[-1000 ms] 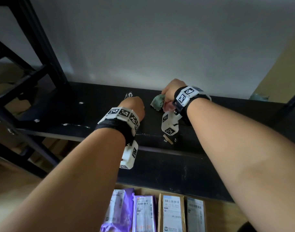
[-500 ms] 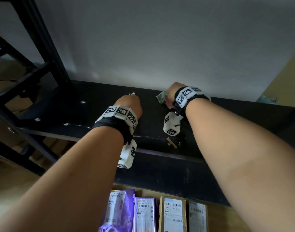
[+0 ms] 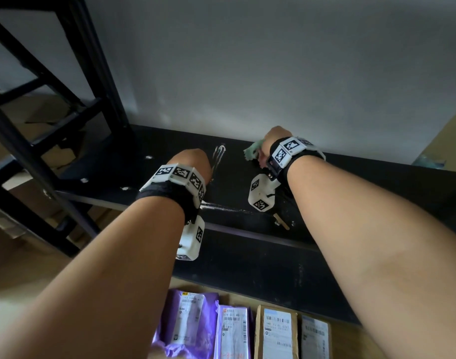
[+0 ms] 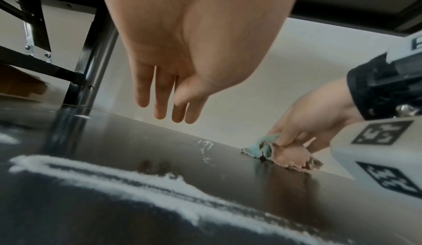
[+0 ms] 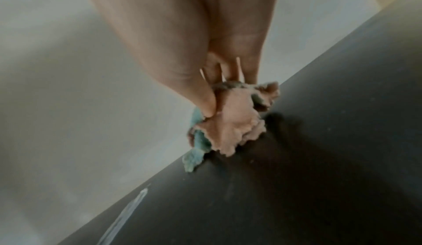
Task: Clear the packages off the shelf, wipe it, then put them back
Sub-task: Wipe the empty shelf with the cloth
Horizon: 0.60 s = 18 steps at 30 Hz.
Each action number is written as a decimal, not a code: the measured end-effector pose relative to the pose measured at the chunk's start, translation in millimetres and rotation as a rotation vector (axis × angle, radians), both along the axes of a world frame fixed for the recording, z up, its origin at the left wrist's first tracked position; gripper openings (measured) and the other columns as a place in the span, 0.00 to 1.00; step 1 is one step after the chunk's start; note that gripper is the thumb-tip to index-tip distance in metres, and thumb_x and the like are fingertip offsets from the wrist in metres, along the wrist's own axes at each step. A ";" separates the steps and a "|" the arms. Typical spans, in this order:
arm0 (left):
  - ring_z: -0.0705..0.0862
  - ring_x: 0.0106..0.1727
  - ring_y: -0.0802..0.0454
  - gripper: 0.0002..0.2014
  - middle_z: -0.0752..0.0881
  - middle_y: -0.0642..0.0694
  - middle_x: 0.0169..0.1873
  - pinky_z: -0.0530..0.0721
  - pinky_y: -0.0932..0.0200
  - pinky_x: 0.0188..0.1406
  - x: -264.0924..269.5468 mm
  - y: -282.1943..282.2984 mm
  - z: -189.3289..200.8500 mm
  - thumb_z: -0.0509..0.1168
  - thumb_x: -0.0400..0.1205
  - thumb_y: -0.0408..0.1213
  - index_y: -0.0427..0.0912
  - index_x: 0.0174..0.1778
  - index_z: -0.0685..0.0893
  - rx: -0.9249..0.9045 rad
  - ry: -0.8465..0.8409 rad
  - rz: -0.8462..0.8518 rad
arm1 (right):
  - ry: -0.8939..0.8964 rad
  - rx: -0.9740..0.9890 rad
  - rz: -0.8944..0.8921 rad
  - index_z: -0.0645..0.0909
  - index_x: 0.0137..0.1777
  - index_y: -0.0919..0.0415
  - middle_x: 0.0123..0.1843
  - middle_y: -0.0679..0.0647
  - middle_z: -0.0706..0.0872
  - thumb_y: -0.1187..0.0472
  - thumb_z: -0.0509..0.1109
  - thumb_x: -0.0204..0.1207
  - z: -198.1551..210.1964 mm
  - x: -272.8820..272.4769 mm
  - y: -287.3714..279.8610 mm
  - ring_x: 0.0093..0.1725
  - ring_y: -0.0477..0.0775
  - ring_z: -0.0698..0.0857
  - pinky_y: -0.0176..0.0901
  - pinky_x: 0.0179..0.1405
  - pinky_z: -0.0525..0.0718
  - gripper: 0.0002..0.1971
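Note:
The black shelf (image 3: 149,174) carries no packages. My right hand (image 3: 276,138) grips a crumpled pink and teal cloth (image 3: 252,151) and holds it down on the shelf close to the back wall. In the right wrist view the thumb and fingers (image 5: 207,108) pinch the cloth (image 5: 235,126) against the shelf (image 5: 319,176). My left hand (image 3: 193,161) hovers over the shelf left of the cloth, with straight fingers (image 4: 169,111) that hold nothing and stay off the surface. Several packages (image 3: 233,332) lie in a row on the floor below.
A white smear (image 3: 219,156) marks the shelf between my hands. A line of white dust (image 4: 137,176) runs along the front edge (image 3: 226,208). Black frame posts (image 3: 97,73) rise at the left. The grey wall (image 3: 273,73) stands right behind the shelf.
My right hand has pushed the cloth a little farther back toward the wall. The left hand has stayed almost where it was, above the shelf.

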<state>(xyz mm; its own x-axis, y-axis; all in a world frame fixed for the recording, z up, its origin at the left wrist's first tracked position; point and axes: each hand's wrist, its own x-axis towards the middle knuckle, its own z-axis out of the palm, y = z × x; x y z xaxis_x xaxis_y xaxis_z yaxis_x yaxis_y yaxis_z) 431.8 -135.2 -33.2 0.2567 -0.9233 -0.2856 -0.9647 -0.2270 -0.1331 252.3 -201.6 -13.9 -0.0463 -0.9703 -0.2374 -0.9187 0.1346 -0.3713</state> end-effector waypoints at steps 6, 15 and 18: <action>0.77 0.70 0.41 0.32 0.73 0.43 0.74 0.78 0.46 0.65 13.9 -11.7 -10.8 0.68 0.77 0.41 0.47 0.78 0.67 0.088 -0.047 0.014 | 0.135 0.030 0.141 0.87 0.56 0.61 0.42 0.56 0.87 0.54 0.77 0.63 -2.4 20.1 -1.2 0.40 0.58 0.87 0.46 0.42 0.84 0.21; 0.79 0.68 0.43 0.27 0.76 0.45 0.71 0.80 0.50 0.60 23.1 -2.7 -6.6 0.68 0.78 0.41 0.47 0.74 0.73 0.108 -0.040 0.000 | -0.038 -0.029 0.169 0.86 0.61 0.63 0.58 0.58 0.89 0.65 0.76 0.70 7.6 47.8 7.7 0.57 0.59 0.88 0.49 0.58 0.86 0.18; 0.80 0.66 0.45 0.24 0.78 0.48 0.69 0.81 0.49 0.64 27.1 4.3 -11.5 0.66 0.79 0.41 0.49 0.73 0.75 0.100 -0.027 0.021 | -0.077 -0.111 0.063 0.87 0.60 0.64 0.57 0.59 0.90 0.66 0.72 0.74 0.1 36.7 -5.2 0.55 0.60 0.89 0.50 0.58 0.87 0.14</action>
<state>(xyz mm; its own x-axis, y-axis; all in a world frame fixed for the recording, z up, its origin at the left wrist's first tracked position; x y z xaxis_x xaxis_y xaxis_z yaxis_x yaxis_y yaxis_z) 458.9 -130.9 -44.7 0.2843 -0.8848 -0.3693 -0.9558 -0.2312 -0.1819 289.0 -206.8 -13.8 0.0299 -0.9911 -0.1293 -0.8922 0.0318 -0.4505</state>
